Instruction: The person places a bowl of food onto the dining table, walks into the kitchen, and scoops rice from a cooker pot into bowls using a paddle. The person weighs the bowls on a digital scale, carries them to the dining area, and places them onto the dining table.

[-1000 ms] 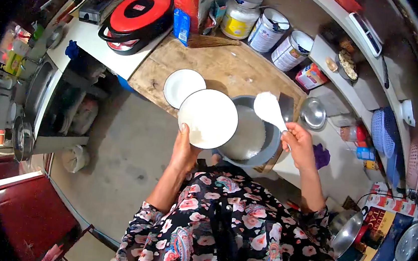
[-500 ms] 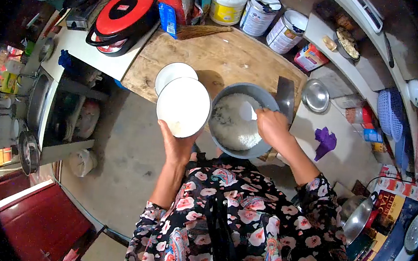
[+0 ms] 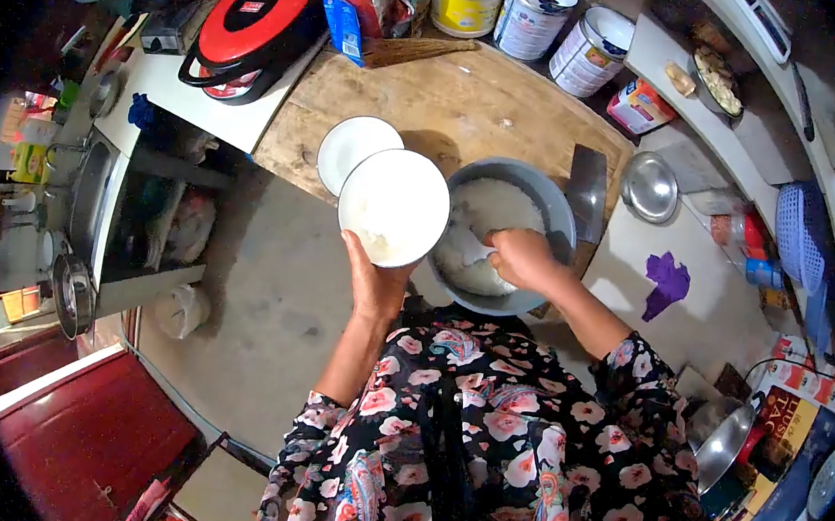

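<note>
My left hand (image 3: 373, 281) holds a white bowl (image 3: 395, 203) by its near edge; a little white food shows inside it. Beneath and behind that bowl, a second white bowl (image 3: 353, 149) rests on the wooden board (image 3: 403, 98). My right hand (image 3: 521, 258) is over the grey pot (image 3: 565, 209), closed round the handle of a white rice paddle (image 3: 466, 246). The paddle's head is down in the white rice (image 3: 499, 200) in the pot.
A cleaver (image 3: 586, 191) lies right of the pot. Beyond are a metal bowl (image 3: 650, 186) and a purple cloth (image 3: 667, 283). Cans (image 3: 535, 16) and a whisk broom (image 3: 422, 52) line the back. A red-lidded pan (image 3: 255, 19) stands at the left.
My right hand has lowered the paddle from above the pot into the rice and drawn it toward the pot's left side. My left hand still holds the bowl beside the pot.
</note>
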Demonstrator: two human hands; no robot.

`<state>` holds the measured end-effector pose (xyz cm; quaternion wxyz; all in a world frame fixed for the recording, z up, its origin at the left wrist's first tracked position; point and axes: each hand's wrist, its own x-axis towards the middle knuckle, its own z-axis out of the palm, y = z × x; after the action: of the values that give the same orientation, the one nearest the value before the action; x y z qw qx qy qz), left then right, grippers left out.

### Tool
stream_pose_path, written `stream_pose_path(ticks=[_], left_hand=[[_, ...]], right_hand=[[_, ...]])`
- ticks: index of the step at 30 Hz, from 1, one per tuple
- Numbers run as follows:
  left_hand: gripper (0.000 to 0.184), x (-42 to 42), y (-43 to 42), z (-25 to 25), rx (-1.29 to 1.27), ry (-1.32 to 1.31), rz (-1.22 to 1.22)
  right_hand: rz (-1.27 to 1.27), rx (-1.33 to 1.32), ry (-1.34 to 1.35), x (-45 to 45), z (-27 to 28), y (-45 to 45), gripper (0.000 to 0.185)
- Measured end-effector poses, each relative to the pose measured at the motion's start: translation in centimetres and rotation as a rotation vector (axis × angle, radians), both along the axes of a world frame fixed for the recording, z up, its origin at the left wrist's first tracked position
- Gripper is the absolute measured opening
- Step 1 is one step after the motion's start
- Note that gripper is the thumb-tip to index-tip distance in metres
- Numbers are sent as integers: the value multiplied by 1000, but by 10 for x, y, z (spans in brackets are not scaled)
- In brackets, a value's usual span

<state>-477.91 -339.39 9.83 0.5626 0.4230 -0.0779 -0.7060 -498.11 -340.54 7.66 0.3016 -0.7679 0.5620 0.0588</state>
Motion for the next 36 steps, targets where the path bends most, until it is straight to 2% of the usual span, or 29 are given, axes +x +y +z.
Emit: stream_pose_path(ticks=[3,7,9,10,13,16,22,24,27,28,30,32,34,36], left_hand=[[63,1,0,0,12,16,-16],[63,2,-1,-2,-17,11,-27],[64,2,-1,-2,5,-3,-25],[64,3,-1,-3,4,-3,-24],[63,4,-1,-3,16,31,-3],[62,7,-3,-1,26,-78,37],[65,23,-3,-15,-17,-197,51],[60,24,-1,-14,44,-259,41],[57,22,3,-15,-32,-241,-56],[57,20,5,-15,-37,-234,-55],[53,14,8,-13,-23,-199,-112],[49,9,11,-6,-5,-164,-138],[48,8,13,-7,1,-172,-180],[48,9,14,-12,-32,-150,-182]], right_hand=[[-109,137,-153,-6,-10,-6,26],[-186,183,-339,-13,-40,-2,31],[-272,294,-522,-16,-41,-1,34],[-272,294,-523,-19,-38,-1,34],[-309,321,-506,-30,-26,-5,30],[-334,441,-596,-43,-18,-5,19],[-474,299,-761,-56,38,6,16],[-424,229,-751,-57,52,9,18],[-453,-51,-774,-40,81,11,22],[-450,-57,-767,-34,85,10,22],[-226,-492,-558,-18,98,9,23],[-193,-505,-476,-5,105,11,26],[21,-722,-263,2,98,10,28],[17,-736,-278,6,101,12,30]])
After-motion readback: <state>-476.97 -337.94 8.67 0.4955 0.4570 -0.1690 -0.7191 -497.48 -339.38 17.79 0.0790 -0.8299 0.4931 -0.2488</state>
